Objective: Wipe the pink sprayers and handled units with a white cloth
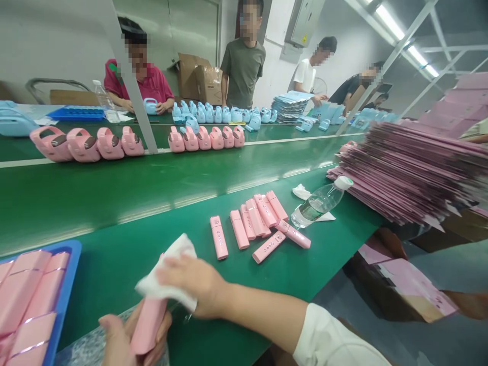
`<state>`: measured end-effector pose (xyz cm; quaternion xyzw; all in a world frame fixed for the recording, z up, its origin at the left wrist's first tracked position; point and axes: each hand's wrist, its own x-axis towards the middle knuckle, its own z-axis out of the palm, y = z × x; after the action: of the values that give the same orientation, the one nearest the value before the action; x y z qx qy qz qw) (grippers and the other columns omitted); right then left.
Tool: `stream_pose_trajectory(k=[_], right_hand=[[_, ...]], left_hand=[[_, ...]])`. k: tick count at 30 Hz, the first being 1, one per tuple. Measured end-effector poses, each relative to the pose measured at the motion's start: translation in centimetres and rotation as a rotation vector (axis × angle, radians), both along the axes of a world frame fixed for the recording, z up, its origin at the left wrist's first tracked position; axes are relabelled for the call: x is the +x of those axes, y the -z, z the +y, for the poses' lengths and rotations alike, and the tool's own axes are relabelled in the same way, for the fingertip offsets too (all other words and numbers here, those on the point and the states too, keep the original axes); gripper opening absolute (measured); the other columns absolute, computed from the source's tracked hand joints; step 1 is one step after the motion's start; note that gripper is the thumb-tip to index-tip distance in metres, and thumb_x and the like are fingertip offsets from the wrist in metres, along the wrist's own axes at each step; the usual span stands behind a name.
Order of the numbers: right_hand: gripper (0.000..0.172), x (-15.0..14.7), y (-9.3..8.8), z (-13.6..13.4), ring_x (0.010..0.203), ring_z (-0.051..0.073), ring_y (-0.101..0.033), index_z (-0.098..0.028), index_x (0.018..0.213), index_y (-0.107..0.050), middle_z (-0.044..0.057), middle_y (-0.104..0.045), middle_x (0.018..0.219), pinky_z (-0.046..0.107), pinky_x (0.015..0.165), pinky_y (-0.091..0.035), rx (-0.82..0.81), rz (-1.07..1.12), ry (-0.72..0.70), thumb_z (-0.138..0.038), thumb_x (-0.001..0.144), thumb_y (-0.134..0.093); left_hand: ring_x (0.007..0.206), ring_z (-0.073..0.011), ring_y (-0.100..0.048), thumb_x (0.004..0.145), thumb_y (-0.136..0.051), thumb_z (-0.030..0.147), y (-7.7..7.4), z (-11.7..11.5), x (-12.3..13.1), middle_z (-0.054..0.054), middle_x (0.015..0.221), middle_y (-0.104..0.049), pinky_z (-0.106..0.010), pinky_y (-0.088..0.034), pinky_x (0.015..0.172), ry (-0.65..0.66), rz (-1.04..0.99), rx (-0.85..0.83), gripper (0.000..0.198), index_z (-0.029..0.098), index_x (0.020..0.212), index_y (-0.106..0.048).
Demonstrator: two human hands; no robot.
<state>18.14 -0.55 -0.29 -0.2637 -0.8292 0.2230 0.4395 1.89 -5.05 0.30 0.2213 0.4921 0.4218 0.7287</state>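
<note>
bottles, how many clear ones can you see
2: one bottle beside the pink stack at right, the other bottle at upper left, near the person in red. More may be hidden.

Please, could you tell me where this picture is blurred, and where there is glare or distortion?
Head view: the bare right-hand grip and crumpled white wipe are blurred, probably by motion; head view: the tall stack of flat pink sheets smears toward the right; head view: the long white ceiling tubes glare; head view: the tall white post slants, perhaps from camera tilt or lens distortion.
</note>
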Motion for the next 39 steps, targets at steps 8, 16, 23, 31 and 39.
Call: stream_pose_trajectory(k=[8, 16, 23, 31, 39], right_hand=[[0.033, 0.4, -1.6, 1.4, 0.107, 0.025, -0.063, -0.016, 0.102, -0.064, 0.008, -0.069, 0.108, 0.037, 0.092, -0.054, -1.265, 0.982, 0.382, -0.028, 0.071, -0.062], [0.034, 0.8, -2.5, -0.7, 0.112, 0.025, -0.061, -0.019, 0.108, -0.065, 0.006, -0.068, 0.113, 0.038, 0.093, -0.053, -1.317, 0.973, 0.178, -0.033, 0.078, -0.062], [0.036, 1.0, -2.7, -0.8, 0.116, 0.027, -0.058, -0.019, 0.107, -0.063, 0.007, -0.068, 0.113, 0.042, 0.094, -0.052, -1.325, 0.971, 0.202, -0.034, 0.074, -0.063], [0.028, 1.4, -3.4, -0.9, 0.117, 0.024, -0.058, -0.020, 0.103, -0.064, 0.004, -0.070, 0.101, 0.039, 0.095, -0.051, -1.231, 1.003, 0.201, -0.029, 0.077, -0.060], [0.025, 1.5, -3.3, -1.2, 0.115, 0.024, -0.059, -0.020, 0.100, -0.065, 0.004, -0.069, 0.104, 0.039, 0.096, -0.050, -1.111, 1.013, 0.221, -0.032, 0.079, -0.061]], left_hand=[[0.033, -0.0027, -0.026, 0.075, -0.044, 0.076, -3.0, -1.4, 2.3, 0.005, 0.050, -0.045, -0.015, -0.021, 0.034, -0.030, -0.171, 0.188, 0.063, 0.015, 0.086, -0.052], [0.033, -0.0034, -0.030, 0.081, -0.030, 0.076, -1.9, -1.8, 2.0, 0.005, 0.054, -0.048, -0.016, -0.023, 0.033, 0.052, -0.209, 0.233, 0.065, 0.016, 0.094, -0.050], [0.030, -0.0019, -0.028, 0.080, -0.063, 0.041, -1.9, -1.9, 1.6, 0.008, 0.054, -0.049, -0.014, -0.024, 0.029, 0.119, -0.292, 0.252, 0.032, 0.017, 0.099, -0.052], [0.051, -0.0061, -0.051, 0.075, -0.065, 0.041, -1.6, -1.5, 1.9, 0.000, 0.072, -0.051, -0.018, -0.037, 0.041, 0.048, -0.313, 0.208, 0.038, 0.012, 0.100, -0.066], [0.036, -0.0053, -0.041, 0.084, -0.049, 0.060, -1.9, -1.6, 1.8, 0.003, 0.057, -0.048, -0.017, -0.031, 0.034, 0.216, -0.431, 0.179, 0.059, 0.011, 0.115, -0.060]])
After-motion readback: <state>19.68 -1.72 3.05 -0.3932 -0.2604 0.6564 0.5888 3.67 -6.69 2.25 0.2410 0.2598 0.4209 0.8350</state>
